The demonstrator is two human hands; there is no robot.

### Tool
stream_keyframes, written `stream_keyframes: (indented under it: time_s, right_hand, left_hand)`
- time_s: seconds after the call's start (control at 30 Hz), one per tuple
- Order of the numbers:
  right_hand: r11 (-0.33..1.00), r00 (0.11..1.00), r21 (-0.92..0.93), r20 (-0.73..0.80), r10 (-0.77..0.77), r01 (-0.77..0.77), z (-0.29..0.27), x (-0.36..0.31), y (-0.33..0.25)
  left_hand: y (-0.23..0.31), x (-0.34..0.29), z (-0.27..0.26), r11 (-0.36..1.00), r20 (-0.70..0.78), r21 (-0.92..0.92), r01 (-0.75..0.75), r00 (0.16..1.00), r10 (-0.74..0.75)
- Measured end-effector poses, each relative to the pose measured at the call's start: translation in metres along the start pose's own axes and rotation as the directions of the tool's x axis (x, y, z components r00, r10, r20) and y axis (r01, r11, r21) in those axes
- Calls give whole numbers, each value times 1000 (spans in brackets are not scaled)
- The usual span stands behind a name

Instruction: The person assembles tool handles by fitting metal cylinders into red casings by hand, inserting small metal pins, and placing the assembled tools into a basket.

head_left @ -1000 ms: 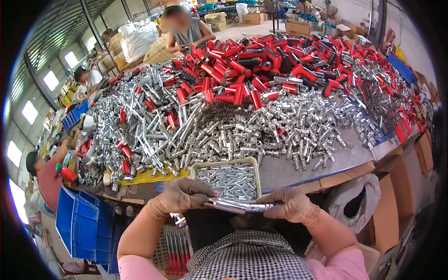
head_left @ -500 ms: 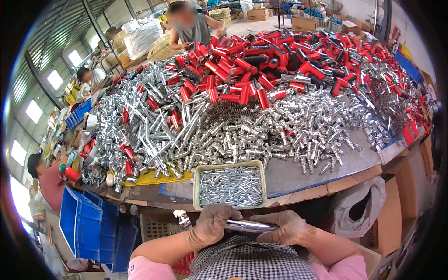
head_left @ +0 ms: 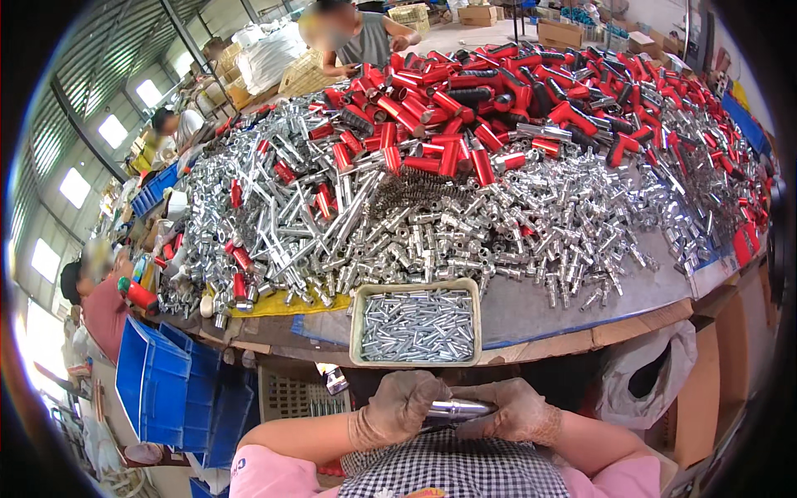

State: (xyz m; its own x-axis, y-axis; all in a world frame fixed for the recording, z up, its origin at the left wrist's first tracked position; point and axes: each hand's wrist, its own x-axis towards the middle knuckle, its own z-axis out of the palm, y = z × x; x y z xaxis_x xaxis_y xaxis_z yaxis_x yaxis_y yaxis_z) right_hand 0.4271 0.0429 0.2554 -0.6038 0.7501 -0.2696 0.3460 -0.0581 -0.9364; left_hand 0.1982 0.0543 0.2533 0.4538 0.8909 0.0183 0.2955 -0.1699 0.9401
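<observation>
In front of my checked apron, both my hands are closed round one shiny chrome metal tube (head_left: pixel 458 408). My left hand (head_left: pixel 402 407), in a thin stained glove, wraps its left end. My right hand (head_left: pixel 513 410), gloved alike, grips the other end with the thumb along the top. Fingers cover both ends, and only the middle of the tube shows. Just beyond my hands, a cream tray (head_left: pixel 355 332) full of small silver pins (head_left: pixel 419 325) rests at the table's near edge.
A wide heap of metal fittings (head_left: pixel 432 236), springs (head_left: pixel 407 192) and red-and-black handles (head_left: pixel 498 91) covers the table. Blue bins (head_left: pixel 158 390) stand at lower left beside a plastic crate (head_left: pixel 290 394). A white plastic bag (head_left: pixel 614 373) hangs at right. Co-workers sit at the left and far side.
My left hand has come nearer to my right, and less of the tube shows between them. The whole view has shifted slightly, with the table scene moving right in the picture.
</observation>
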Motion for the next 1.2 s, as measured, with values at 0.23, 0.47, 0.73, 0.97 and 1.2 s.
stream_keyframes:
  time_s: [0.23, 0.47, 0.73, 0.97, 1.2]
  right_hand:
    - [949, 980, 255, -31, 198, -183, 4, 5, 8]
    - [937, 974, 341, -175, 144, -77, 2, -11, 16]
    - [968, 958, 252, -276, 84, -12, 0, -11, -8]
    - [998, 964, 12, -259, -53, 58, 1, -10, 4]
    - [990, 974, -131, -225, 14, -44, 7, -11, -18]
  left_hand:
    - [10, 33, -18, 954, 181, 291, 71, 975, -128]
    - [-29, 82, -57, 561, -109, 816, 138, 990, -85]
    - [-27, 75, -65, 746, -88, 657, -107, 972, 216]
    - [4, 23, -26, 934, 57, -98, -344, 935, 350]
    - [-11, 13, -5, 819, 48, 147, -555, 831, 554]
